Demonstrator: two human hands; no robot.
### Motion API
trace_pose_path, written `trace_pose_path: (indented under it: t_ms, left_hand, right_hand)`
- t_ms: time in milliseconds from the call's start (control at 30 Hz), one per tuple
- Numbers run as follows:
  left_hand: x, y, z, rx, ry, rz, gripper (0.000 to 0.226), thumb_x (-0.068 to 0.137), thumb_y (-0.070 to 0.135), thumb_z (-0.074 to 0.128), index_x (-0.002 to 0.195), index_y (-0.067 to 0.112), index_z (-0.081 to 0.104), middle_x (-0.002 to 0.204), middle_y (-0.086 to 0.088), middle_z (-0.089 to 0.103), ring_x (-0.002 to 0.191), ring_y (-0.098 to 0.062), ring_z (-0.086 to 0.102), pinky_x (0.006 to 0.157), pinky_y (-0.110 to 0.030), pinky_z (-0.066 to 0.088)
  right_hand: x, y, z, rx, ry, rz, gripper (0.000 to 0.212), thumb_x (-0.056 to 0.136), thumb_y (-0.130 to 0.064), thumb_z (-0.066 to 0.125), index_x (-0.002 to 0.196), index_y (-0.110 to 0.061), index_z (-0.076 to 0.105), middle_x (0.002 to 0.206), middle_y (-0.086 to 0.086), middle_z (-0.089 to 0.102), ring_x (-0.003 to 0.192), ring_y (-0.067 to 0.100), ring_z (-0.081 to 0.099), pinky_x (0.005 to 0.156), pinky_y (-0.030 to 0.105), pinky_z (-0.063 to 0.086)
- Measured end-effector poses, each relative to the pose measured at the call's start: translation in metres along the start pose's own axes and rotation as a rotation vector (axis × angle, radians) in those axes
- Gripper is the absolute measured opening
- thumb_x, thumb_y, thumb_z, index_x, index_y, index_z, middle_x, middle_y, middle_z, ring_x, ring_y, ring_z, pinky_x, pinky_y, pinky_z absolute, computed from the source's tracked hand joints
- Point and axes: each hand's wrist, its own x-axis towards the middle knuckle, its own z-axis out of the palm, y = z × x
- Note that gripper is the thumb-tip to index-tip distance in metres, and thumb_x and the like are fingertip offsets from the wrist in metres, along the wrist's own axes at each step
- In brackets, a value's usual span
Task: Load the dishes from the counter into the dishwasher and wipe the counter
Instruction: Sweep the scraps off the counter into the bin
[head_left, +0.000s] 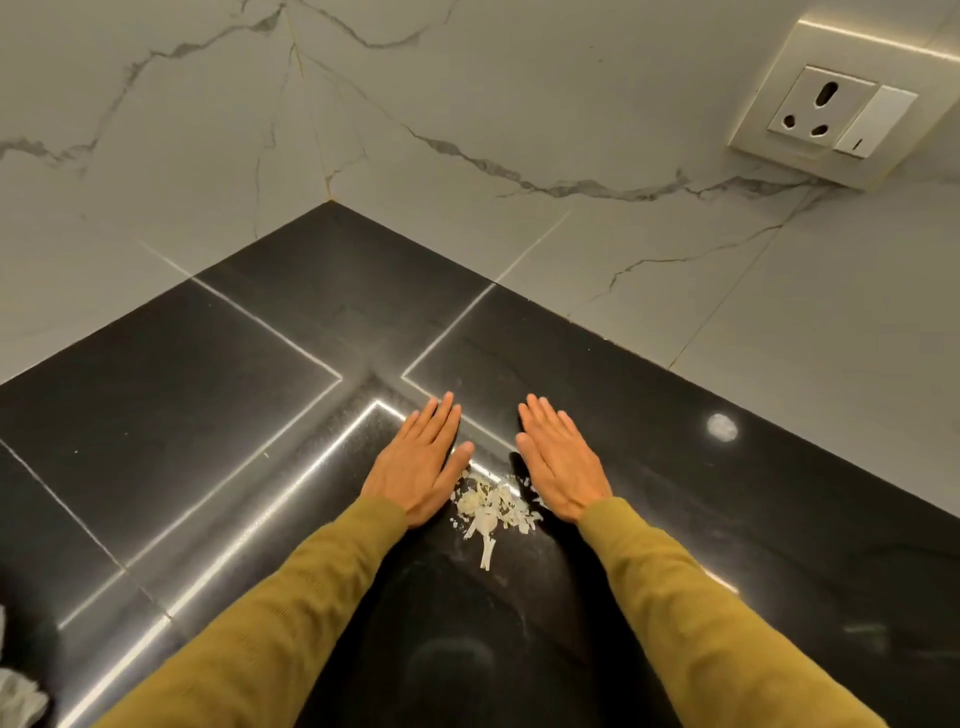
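A small heap of pale food scraps (491, 506) lies on the glossy black counter (208, 415), in its corner under the marble walls. My left hand (421, 462) lies flat on the counter just left of the heap, fingers straight and together. My right hand (561, 465) lies flat just right of it, fingers straight too. The two hands flank the scraps, angled toward each other. Neither hand holds anything. No dishes are in view.
A crumpled white cloth or tissue (21, 696) lies at the bottom left edge. A wall socket with a switch (841, 111) sits on the right wall. A round pale smudge (722, 427) marks the counter to the right of my hands.
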Motion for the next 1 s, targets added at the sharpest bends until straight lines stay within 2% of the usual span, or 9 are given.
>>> trace_pose_path:
  t_ms: [167, 267, 400, 533, 667, 767, 867, 933, 1000]
  left_hand:
    - [-0.027, 0.017, 0.008, -0.013, -0.003, 0.083, 0.06, 0.106, 0.044, 0.01, 0.158, 0.016, -0.001, 0.163, 0.006, -0.013, 0.15, -0.004, -0.015, 0.122, -0.023, -0.011]
    - [-0.054, 0.033, 0.019, -0.053, -0.018, 0.075, 0.068, 0.098, 0.05, -0.005, 0.156, 0.016, -0.003, 0.164, 0.004, -0.011, 0.149, -0.003, -0.016, 0.119, -0.019, -0.016]
    - [-0.098, 0.051, 0.028, -0.071, -0.011, 0.039, 0.076, 0.086, 0.055, -0.023, 0.151, 0.018, -0.011, 0.161, 0.005, -0.017, 0.145, -0.003, -0.025, 0.119, -0.021, -0.018]
    - [-0.148, 0.08, 0.04, -0.15, 0.017, -0.05, 0.074, 0.086, 0.055, -0.022, 0.151, 0.022, -0.012, 0.159, 0.009, -0.023, 0.147, 0.001, -0.023, 0.121, -0.022, -0.015]
    - [-0.191, 0.112, 0.062, -0.232, 0.091, -0.144, 0.082, 0.083, 0.062, -0.026, 0.153, 0.023, -0.006, 0.163, 0.009, -0.015, 0.146, 0.006, -0.022, 0.122, -0.024, -0.01]
    - [-0.22, 0.135, 0.076, -0.349, 0.154, -0.221, 0.08, 0.086, 0.067, -0.018, 0.153, 0.027, -0.001, 0.162, 0.016, -0.008, 0.146, 0.01, -0.014, 0.122, -0.021, -0.007]
    - [-0.231, 0.148, 0.076, -0.612, 0.322, -0.287, 0.075, 0.094, 0.07, 0.007, 0.154, 0.025, 0.017, 0.16, 0.022, 0.007, 0.149, 0.008, 0.003, 0.124, -0.021, 0.002]
    - [-0.234, 0.155, 0.067, -0.859, 0.517, -0.389, 0.07, 0.096, 0.061, 0.029, 0.152, 0.019, 0.035, 0.159, 0.018, 0.025, 0.148, 0.007, 0.015, 0.123, -0.021, 0.011]
    - [-0.248, 0.164, 0.06, -1.057, 0.778, -0.519, 0.056, 0.096, 0.047, 0.042, 0.142, 0.016, 0.052, 0.151, 0.01, 0.046, 0.144, 0.001, 0.033, 0.12, -0.022, 0.023]
  right_hand:
    - [-0.025, -0.031, 0.018, 0.018, -0.041, -0.177, 0.06, 0.103, -0.047, 0.005, 0.155, -0.018, 0.009, 0.163, -0.005, 0.002, 0.148, 0.002, -0.005, 0.122, 0.025, -0.005]
    - [-0.048, -0.041, 0.023, 0.042, -0.083, -0.2, 0.051, 0.107, -0.034, 0.016, 0.155, -0.017, 0.009, 0.161, -0.007, 0.0, 0.147, -0.001, -0.007, 0.117, 0.016, -0.011]
    - [-0.09, -0.049, 0.028, 0.087, -0.115, -0.247, 0.063, 0.099, -0.054, 0.0, 0.152, -0.021, 0.007, 0.16, -0.01, 0.001, 0.146, -0.005, -0.009, 0.119, 0.018, -0.009]
    - [-0.136, -0.055, 0.035, 0.117, -0.162, -0.261, 0.059, 0.097, -0.047, 0.003, 0.152, -0.024, 0.006, 0.158, -0.015, -0.003, 0.143, -0.013, -0.012, 0.119, 0.018, -0.007]
    - [-0.181, -0.054, 0.045, 0.133, -0.162, -0.319, 0.075, 0.09, -0.063, -0.013, 0.152, -0.024, 0.005, 0.159, -0.015, -0.004, 0.146, -0.007, -0.007, 0.121, 0.021, -0.004]
    - [-0.213, -0.053, 0.047, 0.215, -0.183, -0.325, 0.079, 0.087, -0.068, -0.013, 0.152, -0.026, 0.008, 0.16, -0.016, 0.002, 0.145, -0.01, -0.006, 0.122, 0.024, -0.001]
    - [-0.226, -0.052, 0.041, 0.432, -0.203, -0.276, 0.069, 0.094, -0.069, 0.008, 0.149, -0.029, 0.021, 0.156, -0.021, 0.017, 0.144, -0.011, 0.007, 0.121, 0.019, 0.003]
    - [-0.213, -0.049, 0.032, 0.598, -0.199, -0.185, 0.056, 0.098, -0.056, 0.027, 0.148, -0.031, 0.031, 0.155, -0.021, 0.025, 0.144, -0.01, 0.015, 0.122, 0.022, 0.009]
    - [-0.191, -0.045, 0.022, 0.633, -0.176, -0.125, 0.055, 0.099, -0.051, 0.032, 0.149, -0.029, 0.034, 0.156, -0.017, 0.024, 0.145, -0.004, 0.017, 0.123, 0.027, 0.011]
